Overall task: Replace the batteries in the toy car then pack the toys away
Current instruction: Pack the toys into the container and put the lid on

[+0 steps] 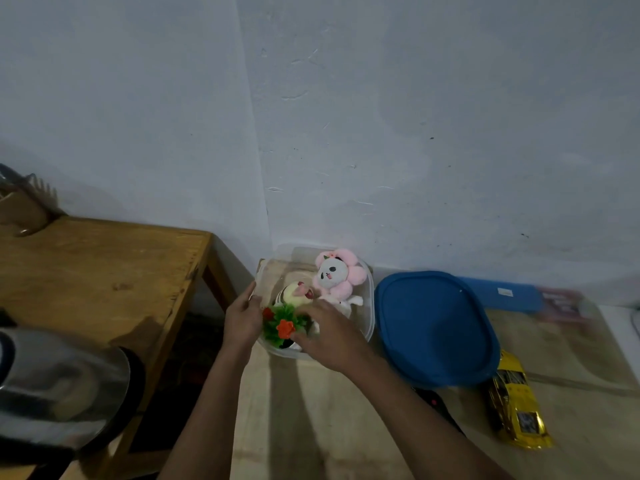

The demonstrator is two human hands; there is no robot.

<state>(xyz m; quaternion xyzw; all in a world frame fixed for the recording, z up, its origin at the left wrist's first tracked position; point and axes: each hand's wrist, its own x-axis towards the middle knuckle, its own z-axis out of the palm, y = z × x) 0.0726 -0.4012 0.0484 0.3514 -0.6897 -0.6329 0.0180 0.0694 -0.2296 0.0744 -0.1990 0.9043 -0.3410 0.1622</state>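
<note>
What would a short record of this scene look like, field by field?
Setting: wall corner, wooden table on the left
Box: clear container, open
Inside: panda plush, striped plush, green plant toy
Lid: blue lid, off, lying right of the container
Car: yellow toy car, outside the container, right of the lid
Left hand: touches the container's left side
Right hand: reaches over the near rim by the plant toy; hold unclear, blurred
</note>
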